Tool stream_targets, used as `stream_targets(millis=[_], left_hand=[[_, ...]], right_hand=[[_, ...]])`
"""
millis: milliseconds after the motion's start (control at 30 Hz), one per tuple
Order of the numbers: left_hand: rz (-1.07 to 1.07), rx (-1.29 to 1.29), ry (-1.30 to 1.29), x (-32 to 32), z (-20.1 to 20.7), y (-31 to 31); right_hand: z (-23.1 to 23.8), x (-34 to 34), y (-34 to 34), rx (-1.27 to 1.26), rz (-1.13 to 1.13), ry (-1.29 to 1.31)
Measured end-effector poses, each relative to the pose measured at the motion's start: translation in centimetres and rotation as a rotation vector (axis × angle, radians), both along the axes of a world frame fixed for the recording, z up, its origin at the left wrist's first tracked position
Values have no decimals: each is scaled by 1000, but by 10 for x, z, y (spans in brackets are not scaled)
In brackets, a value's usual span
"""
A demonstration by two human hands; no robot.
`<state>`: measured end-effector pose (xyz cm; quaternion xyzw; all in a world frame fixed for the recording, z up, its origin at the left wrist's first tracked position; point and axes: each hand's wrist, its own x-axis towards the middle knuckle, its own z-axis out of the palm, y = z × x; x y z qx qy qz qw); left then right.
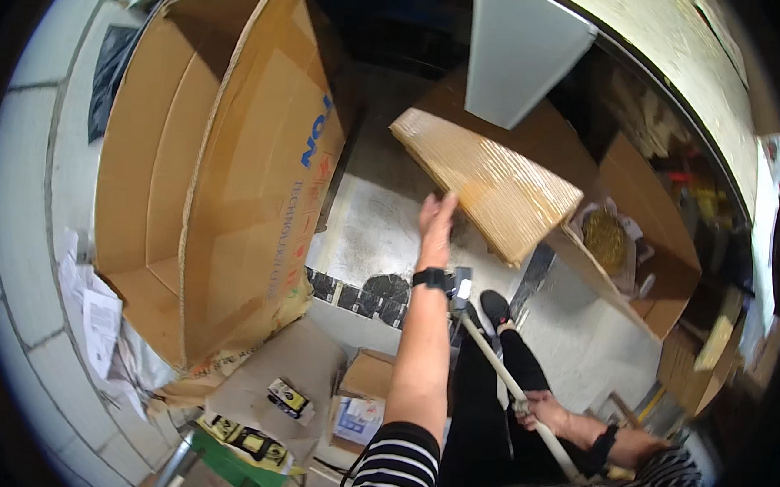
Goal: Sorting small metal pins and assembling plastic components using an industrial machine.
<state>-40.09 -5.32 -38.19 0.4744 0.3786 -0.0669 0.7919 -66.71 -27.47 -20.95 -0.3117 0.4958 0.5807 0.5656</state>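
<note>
My left hand (437,225) reaches forward with its fingers stretched out, at the near left edge of a flat, ribbed cardboard piece (493,183). Whether the fingertips touch it, I cannot tell. The cardboard lies tilted, with a strip of tape across it. Closed round a long pale pole (496,361) is my right hand (543,411), low in front of my body. The pole slants from the lower right up toward my left wrist. Beside that wrist's black band, a small grey block (462,286) shows; whether it belongs to the pole is unclear.
A tall open cardboard carton (253,185) stands at the left against a white block wall (27,193). At the right, another open carton (667,282) holds a bundle of golden material (606,240). A grey panel (524,58) juts in above. Small boxes (361,416) and a green container (237,467) sit lower left.
</note>
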Motion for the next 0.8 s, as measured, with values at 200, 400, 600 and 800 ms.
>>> stream_targets(millis=[200,400,600,800], left_hand=[[114,-448,-119,44,3,-51],[296,-578,5,-52,26,-40],[598,-393,163,-225,40,66],[573,-348,56,-341,25,147]], right_hand=[[-27,-4,-46,-177,-186,-128],[-27,-14,-88,-286,-434,-176],[-20,33,-64,-271,-374,-155],[-63,78,-17,-122,-721,16]])
